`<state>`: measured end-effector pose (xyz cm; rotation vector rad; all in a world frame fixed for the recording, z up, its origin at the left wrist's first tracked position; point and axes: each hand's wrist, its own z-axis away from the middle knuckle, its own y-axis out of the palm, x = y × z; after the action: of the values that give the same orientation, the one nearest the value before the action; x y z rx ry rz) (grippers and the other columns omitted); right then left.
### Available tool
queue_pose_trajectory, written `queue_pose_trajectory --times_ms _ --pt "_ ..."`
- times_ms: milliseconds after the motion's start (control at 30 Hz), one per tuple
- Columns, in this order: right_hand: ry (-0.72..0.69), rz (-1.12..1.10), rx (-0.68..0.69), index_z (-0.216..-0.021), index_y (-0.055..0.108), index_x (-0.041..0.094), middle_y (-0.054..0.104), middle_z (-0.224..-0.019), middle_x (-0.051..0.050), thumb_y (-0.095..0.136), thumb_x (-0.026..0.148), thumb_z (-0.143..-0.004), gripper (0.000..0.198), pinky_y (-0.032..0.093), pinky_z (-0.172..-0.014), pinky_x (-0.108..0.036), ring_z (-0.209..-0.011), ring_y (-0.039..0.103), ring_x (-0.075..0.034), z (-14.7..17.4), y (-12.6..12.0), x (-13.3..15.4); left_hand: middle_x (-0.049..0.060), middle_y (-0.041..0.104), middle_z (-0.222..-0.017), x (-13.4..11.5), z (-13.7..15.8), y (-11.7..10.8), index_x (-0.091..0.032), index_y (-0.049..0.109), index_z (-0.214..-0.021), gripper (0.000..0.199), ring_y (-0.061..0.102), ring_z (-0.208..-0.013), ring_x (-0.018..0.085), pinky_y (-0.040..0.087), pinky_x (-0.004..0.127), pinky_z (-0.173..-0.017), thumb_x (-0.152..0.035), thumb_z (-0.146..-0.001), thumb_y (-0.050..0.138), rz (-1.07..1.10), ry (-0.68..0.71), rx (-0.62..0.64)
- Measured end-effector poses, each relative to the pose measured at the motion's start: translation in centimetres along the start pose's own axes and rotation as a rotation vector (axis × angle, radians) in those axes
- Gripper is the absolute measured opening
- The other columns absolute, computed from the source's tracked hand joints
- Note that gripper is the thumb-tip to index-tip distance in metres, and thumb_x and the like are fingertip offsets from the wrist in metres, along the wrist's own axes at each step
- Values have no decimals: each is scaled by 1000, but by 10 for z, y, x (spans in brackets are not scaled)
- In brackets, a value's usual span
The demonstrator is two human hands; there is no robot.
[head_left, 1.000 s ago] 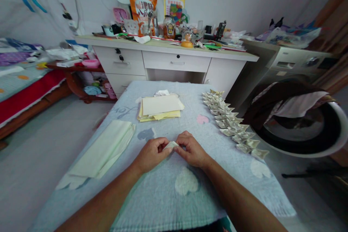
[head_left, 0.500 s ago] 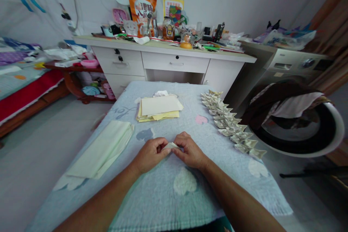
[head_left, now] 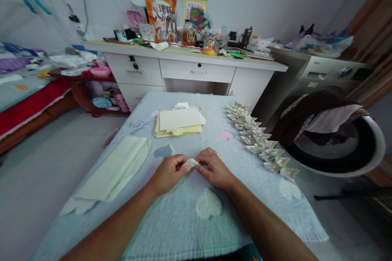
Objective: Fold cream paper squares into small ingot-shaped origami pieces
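A small piece of folded paper (head_left: pixel 191 163) sits between my two hands over the middle of the cloth-covered table. My left hand (head_left: pixel 171 173) pinches its left end with thumb and fingers. On the other end, my right hand (head_left: pixel 214 167) is closed in the same way, thumb below and fingers above. The fingers cover both ends of the paper. Beyond my hands lies a stack of cream and yellow paper sheets (head_left: pixel 180 119). To the left rests a pile of pale green paper (head_left: pixel 118 167). Along the right side runs a double row of folded paper pieces (head_left: pixel 259 134) with pointed tips.
The table wears a light blue patterned cloth (head_left: pixel 171 228). Behind it stands a white desk (head_left: pixel 199 69) crowded with jars, a snack bag and a pink clock. At right is a washing machine (head_left: pixel 324 69) with its door open and clothes hanging out. A bed (head_left: pixel 30 106) stands at left.
The folded paper has tilted between my fingers, from a low pointed shape to a flatter, squarer one. Both hands stay almost in the same place.
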<state>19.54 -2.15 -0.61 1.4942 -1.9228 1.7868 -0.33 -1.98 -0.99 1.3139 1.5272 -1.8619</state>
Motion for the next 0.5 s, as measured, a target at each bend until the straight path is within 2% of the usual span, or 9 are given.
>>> queue_pose_trajectory --times_ms 300,500 --pt "-7 -5 -2 -74 54 18 53 -71 2 56 23 -88 15 31 -79 -31 -75 47 -14 -1 1 0 -6 35 -58 -1 -1 0 -17 47 -63 27 34 -55 9 25 22 -52 -35 -82 53 -25 10 -24" --pt "2 -3 3 -81 56 19 54 -76 1 56 21 -86 5 30 -80 -32 -80 47 -16 1 3 0 -6 35 -58 -4 0 -1 -16 48 -63 26 35 -55 9 25 22 -52 -35 -81 53 -45 17 -28"
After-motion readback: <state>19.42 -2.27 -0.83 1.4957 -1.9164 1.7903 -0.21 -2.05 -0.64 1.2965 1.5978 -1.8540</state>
